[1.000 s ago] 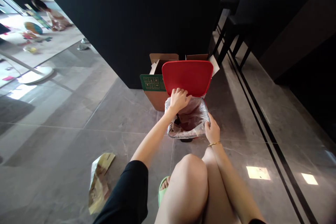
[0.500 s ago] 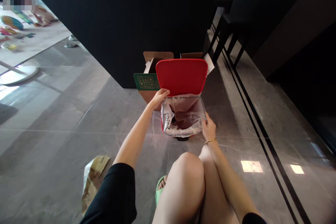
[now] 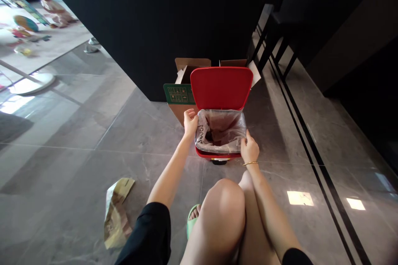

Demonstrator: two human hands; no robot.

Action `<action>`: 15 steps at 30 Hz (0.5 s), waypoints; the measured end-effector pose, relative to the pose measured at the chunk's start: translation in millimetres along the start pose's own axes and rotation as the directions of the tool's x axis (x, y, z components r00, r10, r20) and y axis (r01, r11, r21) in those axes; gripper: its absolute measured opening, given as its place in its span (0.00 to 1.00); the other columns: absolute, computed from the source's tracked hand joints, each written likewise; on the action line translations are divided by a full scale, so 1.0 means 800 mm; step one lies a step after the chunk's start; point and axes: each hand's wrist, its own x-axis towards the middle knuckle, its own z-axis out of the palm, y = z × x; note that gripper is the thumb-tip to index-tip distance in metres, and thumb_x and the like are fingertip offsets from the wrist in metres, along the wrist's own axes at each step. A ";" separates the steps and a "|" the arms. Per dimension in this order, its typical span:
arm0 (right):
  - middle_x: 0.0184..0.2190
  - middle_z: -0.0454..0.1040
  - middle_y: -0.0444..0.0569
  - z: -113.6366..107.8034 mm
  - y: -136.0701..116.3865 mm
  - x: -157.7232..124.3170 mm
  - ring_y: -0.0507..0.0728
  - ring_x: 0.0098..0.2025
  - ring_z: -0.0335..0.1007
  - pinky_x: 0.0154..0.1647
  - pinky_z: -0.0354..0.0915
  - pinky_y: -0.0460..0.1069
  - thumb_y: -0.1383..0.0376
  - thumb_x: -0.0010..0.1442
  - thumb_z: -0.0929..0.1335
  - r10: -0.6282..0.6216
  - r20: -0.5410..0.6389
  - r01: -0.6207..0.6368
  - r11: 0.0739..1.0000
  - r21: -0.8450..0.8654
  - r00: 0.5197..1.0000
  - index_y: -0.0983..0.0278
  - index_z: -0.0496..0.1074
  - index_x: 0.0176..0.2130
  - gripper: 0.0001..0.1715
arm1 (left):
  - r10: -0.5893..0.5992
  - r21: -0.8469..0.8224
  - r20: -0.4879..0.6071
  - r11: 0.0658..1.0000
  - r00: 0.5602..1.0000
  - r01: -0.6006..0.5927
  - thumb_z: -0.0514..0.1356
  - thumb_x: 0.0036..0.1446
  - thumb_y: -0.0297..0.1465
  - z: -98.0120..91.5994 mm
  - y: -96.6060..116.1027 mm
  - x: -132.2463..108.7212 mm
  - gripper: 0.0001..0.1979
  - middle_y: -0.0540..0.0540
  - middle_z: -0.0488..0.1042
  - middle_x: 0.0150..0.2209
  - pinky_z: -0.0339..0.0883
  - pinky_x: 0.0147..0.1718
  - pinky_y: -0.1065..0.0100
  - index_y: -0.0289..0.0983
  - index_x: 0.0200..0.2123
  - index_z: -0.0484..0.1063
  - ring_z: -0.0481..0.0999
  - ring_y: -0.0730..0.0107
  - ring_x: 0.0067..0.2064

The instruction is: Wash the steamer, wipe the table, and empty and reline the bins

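A red bin [image 3: 202, 152] stands on the floor with its red lid [image 3: 221, 87] raised at the back. Inside it a translucent plastic liner [image 3: 228, 147] with dark lettering on its left side is spread around the opening. My left hand [image 3: 190, 121] is at the left rim, fingers bent against the liner's edge. At the right rim my right hand [image 3: 249, 149], with a gold bangle at the wrist, has its fingers closed on the liner's edge. Part of the red front rim shows below the liner.
Behind the bin are open cardboard boxes [image 3: 180, 93] against a black panel [image 3: 149, 25]. A crumpled paper bag [image 3: 117, 215] lies at lower left. Black chairs [image 3: 276, 29] stand at upper right. A person [image 3: 54, 10] sits among toys at upper left.
The liner's front edge now sits inside the bin, exposing more red front rim. My left hand has shifted down from the lid's lower corner to the left rim. The view has moved slightly.
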 end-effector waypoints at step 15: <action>0.34 0.71 0.55 0.015 0.013 0.000 0.59 0.36 0.67 0.36 0.61 0.50 0.65 0.60 0.57 -0.071 -0.047 0.071 0.997 -0.001 0.996 0.68 0.68 0.59 0.31 | 0.267 0.701 0.202 0.633 0.942 -0.329 0.48 0.62 0.36 -0.015 0.026 -0.036 0.19 0.38 0.79 0.38 0.57 0.53 0.52 0.36 0.45 0.75 0.76 0.54 0.46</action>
